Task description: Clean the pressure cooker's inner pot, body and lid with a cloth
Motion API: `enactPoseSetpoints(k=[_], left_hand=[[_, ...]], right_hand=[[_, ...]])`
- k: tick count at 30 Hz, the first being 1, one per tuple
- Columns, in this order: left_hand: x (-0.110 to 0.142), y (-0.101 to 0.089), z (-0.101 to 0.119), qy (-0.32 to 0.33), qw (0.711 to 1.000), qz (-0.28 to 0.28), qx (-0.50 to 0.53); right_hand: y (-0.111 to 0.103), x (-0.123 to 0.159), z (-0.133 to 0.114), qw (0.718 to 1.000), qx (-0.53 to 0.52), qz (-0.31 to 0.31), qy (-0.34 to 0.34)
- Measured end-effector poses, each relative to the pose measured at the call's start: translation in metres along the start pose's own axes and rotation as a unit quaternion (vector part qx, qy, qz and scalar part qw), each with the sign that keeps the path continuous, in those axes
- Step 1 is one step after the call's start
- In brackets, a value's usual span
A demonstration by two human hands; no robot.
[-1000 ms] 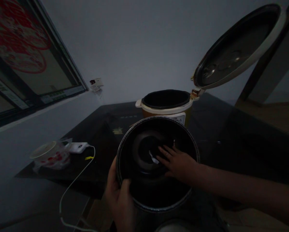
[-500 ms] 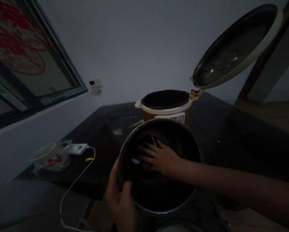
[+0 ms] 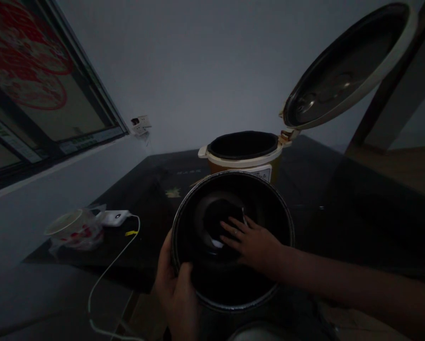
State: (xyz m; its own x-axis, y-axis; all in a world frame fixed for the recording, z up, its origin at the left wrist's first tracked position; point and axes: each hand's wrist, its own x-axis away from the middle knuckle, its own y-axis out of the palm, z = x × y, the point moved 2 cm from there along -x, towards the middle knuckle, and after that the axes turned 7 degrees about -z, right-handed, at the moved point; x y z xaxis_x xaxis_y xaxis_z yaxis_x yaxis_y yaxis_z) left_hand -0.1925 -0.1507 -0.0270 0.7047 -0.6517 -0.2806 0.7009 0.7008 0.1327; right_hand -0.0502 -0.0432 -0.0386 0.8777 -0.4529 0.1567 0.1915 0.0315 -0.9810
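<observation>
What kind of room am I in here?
Probably a home kitchen or dining corner: a cream-rimmed round electric cooker with its lid up, a glossy black table, and white wall sockets.

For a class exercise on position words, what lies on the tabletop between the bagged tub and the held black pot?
A white device, its cable and a yellow scrap lie between the tub and pot, seen in the head view.
</observation>
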Motion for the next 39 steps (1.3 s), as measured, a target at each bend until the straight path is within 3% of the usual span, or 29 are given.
enactPoseSetpoints(k=[3, 8, 15, 28, 39], left_hand=[[0.0, -0.002, -0.003, -0.006, 1.0, 0.003, 0.005], [0.002, -0.002, -0.002, -0.005, 1.0, 0.005, -0.002], [0.004, -0.001, -0.001, 0.009, 1.0, -0.004, -0.004], [0.004, -0.003, -0.002, 0.007, 1.0, -0.007, -0.02], [0.007, 0.003, 0.008, 0.011, 0.999, -0.015, -0.034]], right_hand=[[-0.008, -0.01, -0.001, 0.999, 0.005, 0.022, -0.026], [-0.011, -0.009, 0.008, 0.997, -0.001, 0.072, 0.04], [-0.005, -0.003, -0.006, 0.998, -0.014, 0.058, 0.036], [-0.035, -0.019, 0.001, 0.986, 0.029, 0.147, 0.078], [-0.048, -0.038, -0.004, 0.986, 0.047, 0.142, 0.069]])
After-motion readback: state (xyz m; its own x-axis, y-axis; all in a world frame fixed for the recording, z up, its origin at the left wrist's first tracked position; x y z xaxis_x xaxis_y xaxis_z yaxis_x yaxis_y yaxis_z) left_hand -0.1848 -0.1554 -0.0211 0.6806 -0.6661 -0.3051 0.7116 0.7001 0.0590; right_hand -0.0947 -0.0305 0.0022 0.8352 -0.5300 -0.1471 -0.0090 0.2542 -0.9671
